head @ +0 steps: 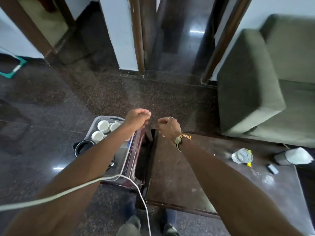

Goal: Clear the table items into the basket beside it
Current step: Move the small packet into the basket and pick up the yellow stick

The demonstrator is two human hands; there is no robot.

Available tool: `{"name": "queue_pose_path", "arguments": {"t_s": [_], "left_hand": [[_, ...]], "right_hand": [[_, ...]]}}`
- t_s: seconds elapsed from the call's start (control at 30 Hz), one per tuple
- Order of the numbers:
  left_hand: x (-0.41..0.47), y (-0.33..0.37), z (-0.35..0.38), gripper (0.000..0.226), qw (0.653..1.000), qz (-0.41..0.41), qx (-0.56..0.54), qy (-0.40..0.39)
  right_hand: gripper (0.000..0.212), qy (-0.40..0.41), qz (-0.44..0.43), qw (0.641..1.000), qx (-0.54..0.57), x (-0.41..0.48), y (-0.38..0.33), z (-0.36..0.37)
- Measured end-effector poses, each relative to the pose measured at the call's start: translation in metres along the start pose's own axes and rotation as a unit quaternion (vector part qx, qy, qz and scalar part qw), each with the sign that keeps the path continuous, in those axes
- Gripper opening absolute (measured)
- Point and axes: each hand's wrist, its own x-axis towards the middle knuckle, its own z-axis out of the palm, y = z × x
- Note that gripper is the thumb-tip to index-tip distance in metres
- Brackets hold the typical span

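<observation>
Over the gap between the basket [102,118] and the table [196,176], both hands are raised with their fingers curled in. The left hand [138,119] seems to grip the white cord [68,191], which climbs to the heel of that hand. The right hand [167,127] is curled as if pinching, but I cannot tell whether it has the cord's end or nothing. The cord hangs slack: one run drapes across the left forearm and off the near left edge, and another drops past the table's near corner toward the person's feet [134,223]. That slack looks like the main hazard. Pulled in quickly, it could snag on the table corner, catch underfoot, or whip across the basket on the floor just left of the table. White cups [103,125] lie loose at the basket's far end beside a black pot [84,148], so a heavy coil dropped on them might chip or tip one. A loosely bundled cord could also spill back over the rim. On the right of the table, a clear container with yellow parts [242,156] and a small dark item [272,168] wait well apart from the basket.
</observation>
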Motion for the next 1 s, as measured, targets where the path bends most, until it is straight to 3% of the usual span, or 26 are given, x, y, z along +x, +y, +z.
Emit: {"name": "queue_pose_path", "arguments": {"t_s": [0.13,0.33,0.73,1.0], "left_hand": [[-0.012,0.04,0.036,0.018,0.999,0.035,0.019,-0.034],[-0.024,0.084,0.077,0.01,0.988,0.1,0.042,-0.109],[-0.076,0.087,0.152,0.013,0.956,0.148,0.063,-0.247],[-0.137,0.071,0.231,0.013,0.928,0.163,0.105,-0.319]], "right_hand": [[0.024,0.048,0.007,0.999,0.02,-0.016,-0.005,-0.048],[0.036,0.141,0.02,0.989,0.045,-0.041,-0.003,-0.111],[0.019,0.303,0.077,0.941,0.133,-0.132,0.054,-0.17],[0.03,0.362,0.105,0.907,0.189,-0.22,0.12,-0.207]]}}
